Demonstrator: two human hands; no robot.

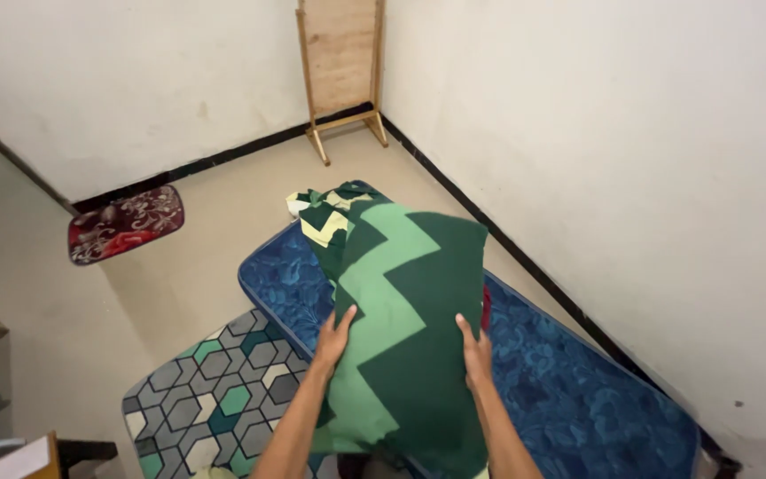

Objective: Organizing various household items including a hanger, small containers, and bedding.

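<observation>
Low in the middle of the frame, the left hand (334,337) and the right hand (475,348) press flat against opposite sides of a green zigzag pillow (401,328), each hand clamped on it with fingers spread, holding it upright above the blue mattress (578,390). Just left of the mattress, a rug with a hexagon pattern (214,390) lies on the floor. Behind the pillow, a crumpled green and cream cloth (325,217) sits at the mattress's far end. Further off, a red floral mat (124,223) lies in the upper left, and a wooden frame (340,71) stands in the corner. Held only by side pressure, the pillow could slip and tip forward onto the cloth.
</observation>
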